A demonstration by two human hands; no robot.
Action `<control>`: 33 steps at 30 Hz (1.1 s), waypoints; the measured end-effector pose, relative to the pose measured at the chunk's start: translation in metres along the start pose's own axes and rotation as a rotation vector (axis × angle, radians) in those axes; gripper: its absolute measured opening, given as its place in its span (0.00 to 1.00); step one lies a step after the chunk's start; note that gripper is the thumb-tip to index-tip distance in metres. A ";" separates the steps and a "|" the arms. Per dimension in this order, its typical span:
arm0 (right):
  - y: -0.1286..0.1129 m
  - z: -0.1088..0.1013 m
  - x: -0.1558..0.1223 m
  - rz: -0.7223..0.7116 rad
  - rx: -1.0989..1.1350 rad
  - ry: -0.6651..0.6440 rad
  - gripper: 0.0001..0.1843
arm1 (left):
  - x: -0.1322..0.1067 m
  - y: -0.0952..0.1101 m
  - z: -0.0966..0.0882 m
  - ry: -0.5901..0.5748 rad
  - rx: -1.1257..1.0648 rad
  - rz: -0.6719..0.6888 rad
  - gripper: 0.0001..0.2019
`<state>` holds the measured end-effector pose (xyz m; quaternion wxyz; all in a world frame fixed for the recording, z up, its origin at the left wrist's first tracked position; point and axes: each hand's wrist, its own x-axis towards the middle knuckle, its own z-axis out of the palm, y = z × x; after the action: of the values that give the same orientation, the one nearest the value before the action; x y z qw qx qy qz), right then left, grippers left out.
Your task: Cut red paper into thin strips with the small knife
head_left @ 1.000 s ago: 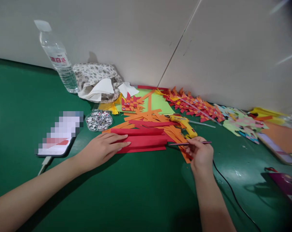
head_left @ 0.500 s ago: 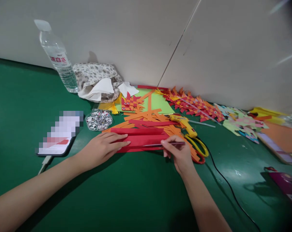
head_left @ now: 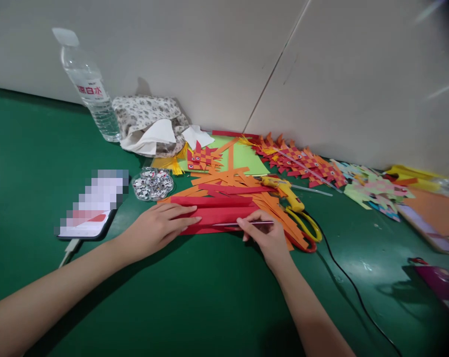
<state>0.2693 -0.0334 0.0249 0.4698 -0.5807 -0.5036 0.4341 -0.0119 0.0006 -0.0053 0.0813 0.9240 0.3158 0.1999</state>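
Note:
My left hand [head_left: 158, 227] lies flat, fingers stretched out, pressing the left end of a folded red paper sheet [head_left: 219, 216] on the green table [head_left: 194, 297]. My right hand [head_left: 264, 234] pinches a thin pen-like stick [head_left: 242, 223] and holds its tip against the red sheet's lower edge, pointing left. Orange and red paper strips [head_left: 246, 191] lie piled just behind the sheet.
A phone [head_left: 92, 206] on a cable lies at left, with a dish of googly eyes [head_left: 152, 184], a water bottle [head_left: 87, 84] and a cloth pouch [head_left: 150, 121] behind. Yellow scissors [head_left: 304, 225], a glue gun [head_left: 286, 191] and woven paper figures [head_left: 302, 163] lie to the right.
My right hand has moved left from beside the scissors to the red sheet, carrying the stick, and now lays its tip on the paper. My left hand has stayed put.

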 end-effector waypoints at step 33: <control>-0.001 -0.030 0.010 -0.114 0.386 0.425 0.10 | -0.001 -0.001 0.000 -0.006 0.039 0.011 0.20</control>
<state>0.2994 -0.0268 0.0308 0.6902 -0.5293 -0.3336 0.3635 -0.0130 0.0002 -0.0061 0.0633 0.9276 0.3144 0.1913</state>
